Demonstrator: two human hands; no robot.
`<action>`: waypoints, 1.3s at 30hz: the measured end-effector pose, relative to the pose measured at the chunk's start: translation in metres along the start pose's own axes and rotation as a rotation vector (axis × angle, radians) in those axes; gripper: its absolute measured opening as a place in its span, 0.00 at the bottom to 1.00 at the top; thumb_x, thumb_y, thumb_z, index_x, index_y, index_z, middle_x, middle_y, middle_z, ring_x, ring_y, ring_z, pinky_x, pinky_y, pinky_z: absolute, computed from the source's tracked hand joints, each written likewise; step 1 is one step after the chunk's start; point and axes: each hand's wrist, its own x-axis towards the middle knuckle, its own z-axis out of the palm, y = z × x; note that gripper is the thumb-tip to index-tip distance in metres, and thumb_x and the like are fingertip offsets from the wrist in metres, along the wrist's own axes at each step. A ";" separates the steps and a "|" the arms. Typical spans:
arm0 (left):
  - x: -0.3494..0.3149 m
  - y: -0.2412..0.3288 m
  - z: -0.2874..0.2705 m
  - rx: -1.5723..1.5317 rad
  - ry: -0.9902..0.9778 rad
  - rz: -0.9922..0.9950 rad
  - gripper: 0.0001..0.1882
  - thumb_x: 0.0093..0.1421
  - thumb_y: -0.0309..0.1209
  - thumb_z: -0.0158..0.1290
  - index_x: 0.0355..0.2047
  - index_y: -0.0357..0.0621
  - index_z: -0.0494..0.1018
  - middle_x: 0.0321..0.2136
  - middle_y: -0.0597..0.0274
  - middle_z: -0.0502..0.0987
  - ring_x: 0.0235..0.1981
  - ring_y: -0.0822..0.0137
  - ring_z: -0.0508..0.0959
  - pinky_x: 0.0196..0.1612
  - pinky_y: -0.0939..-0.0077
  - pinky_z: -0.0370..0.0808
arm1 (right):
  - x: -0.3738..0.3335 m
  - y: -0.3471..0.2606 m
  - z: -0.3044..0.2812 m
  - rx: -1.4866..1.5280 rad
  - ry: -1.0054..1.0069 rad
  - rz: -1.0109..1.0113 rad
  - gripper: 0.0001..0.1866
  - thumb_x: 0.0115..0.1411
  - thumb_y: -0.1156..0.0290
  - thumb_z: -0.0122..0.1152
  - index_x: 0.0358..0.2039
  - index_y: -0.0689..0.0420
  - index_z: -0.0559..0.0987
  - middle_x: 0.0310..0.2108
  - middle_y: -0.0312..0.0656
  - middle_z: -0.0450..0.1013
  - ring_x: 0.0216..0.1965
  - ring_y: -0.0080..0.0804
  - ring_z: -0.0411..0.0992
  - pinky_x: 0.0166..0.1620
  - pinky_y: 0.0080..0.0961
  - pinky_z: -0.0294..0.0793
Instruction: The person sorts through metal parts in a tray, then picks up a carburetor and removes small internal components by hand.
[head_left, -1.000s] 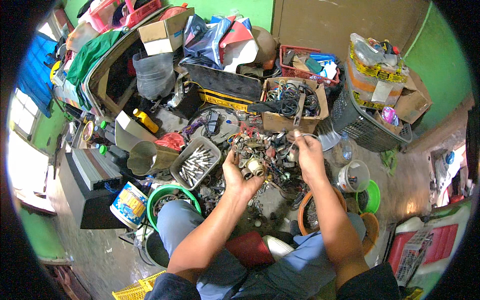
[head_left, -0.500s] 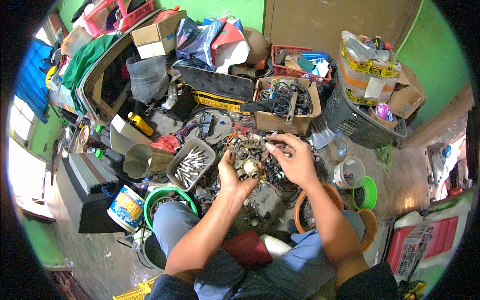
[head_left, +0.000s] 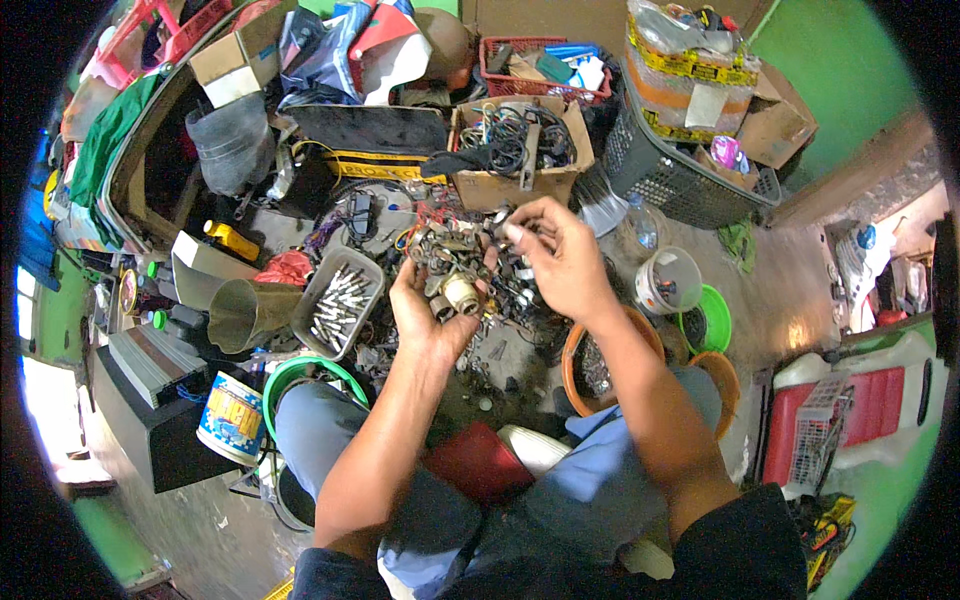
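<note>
We log the left hand (head_left: 422,330) clamped around a metal part (head_left: 460,292) above scattered scrap (head_left: 522,298), the right hand (head_left: 562,262) just beyond, its finger closure unreadable; likely an inspecting or dismantling step, calling next for steady left support.

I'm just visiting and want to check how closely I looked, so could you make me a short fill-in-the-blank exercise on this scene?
1. The metal part is held in the person's ____.
2. The gray tray of spark plugs lies to the ____ of that part.
3. The round basin beside the person's left knee is ____ in colour.
4. The tangled cables sit in a box made of ____.

Missing words: left hand; left; green; cardboard.
</note>
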 end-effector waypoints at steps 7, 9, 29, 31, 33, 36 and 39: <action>-0.001 -0.007 -0.004 0.002 -0.062 -0.108 0.25 0.71 0.44 0.34 0.56 0.39 0.68 0.52 0.44 0.75 0.53 0.46 0.76 0.54 0.52 0.76 | -0.023 0.002 -0.042 0.252 0.134 0.083 0.08 0.66 0.73 0.60 0.40 0.65 0.77 0.28 0.37 0.75 0.30 0.22 0.75 0.33 0.19 0.76; -0.005 -0.015 -0.006 0.012 -0.043 -0.132 0.27 0.70 0.46 0.34 0.58 0.40 0.68 0.53 0.44 0.74 0.53 0.45 0.76 0.47 0.58 0.77 | -0.038 0.005 -0.063 0.275 0.145 0.121 0.09 0.66 0.73 0.60 0.41 0.66 0.77 0.29 0.39 0.76 0.31 0.24 0.76 0.34 0.20 0.77; -0.029 -0.054 0.007 0.118 -0.028 -0.271 0.27 0.68 0.47 0.33 0.56 0.46 0.71 0.52 0.50 0.76 0.51 0.47 0.77 0.35 0.68 0.75 | -0.095 -0.045 -0.102 0.172 0.411 -0.121 0.10 0.58 0.81 0.66 0.39 0.60 0.76 0.39 0.38 0.78 0.42 0.23 0.76 0.48 0.21 0.74; -0.025 -0.059 -0.003 0.135 -0.102 -0.280 0.27 0.68 0.47 0.34 0.57 0.45 0.70 0.52 0.51 0.76 0.51 0.48 0.77 0.38 0.65 0.77 | -0.106 -0.044 -0.111 0.165 0.435 -0.031 0.09 0.59 0.80 0.66 0.39 0.61 0.76 0.38 0.38 0.78 0.41 0.23 0.76 0.47 0.22 0.75; -0.028 -0.071 -0.002 0.180 -0.021 -0.223 0.29 0.68 0.48 0.33 0.60 0.44 0.67 0.53 0.50 0.75 0.51 0.49 0.77 0.36 0.66 0.79 | -0.118 -0.044 -0.121 0.117 0.408 0.056 0.09 0.59 0.78 0.66 0.39 0.61 0.76 0.37 0.38 0.78 0.41 0.23 0.76 0.47 0.23 0.75; -0.032 -0.075 -0.003 0.212 -0.032 -0.295 0.30 0.67 0.50 0.34 0.60 0.45 0.68 0.53 0.51 0.76 0.50 0.49 0.77 0.36 0.66 0.78 | -0.137 -0.039 -0.134 -0.049 0.263 0.155 0.10 0.60 0.73 0.66 0.40 0.61 0.76 0.33 0.41 0.79 0.38 0.26 0.77 0.44 0.25 0.75; -0.038 -0.081 -0.005 0.180 -0.039 -0.333 0.30 0.68 0.52 0.33 0.60 0.49 0.68 0.54 0.50 0.74 0.52 0.48 0.75 0.37 0.64 0.78 | -0.149 -0.037 -0.146 -0.409 -0.044 0.340 0.10 0.60 0.70 0.66 0.38 0.59 0.76 0.32 0.45 0.79 0.37 0.33 0.79 0.43 0.29 0.75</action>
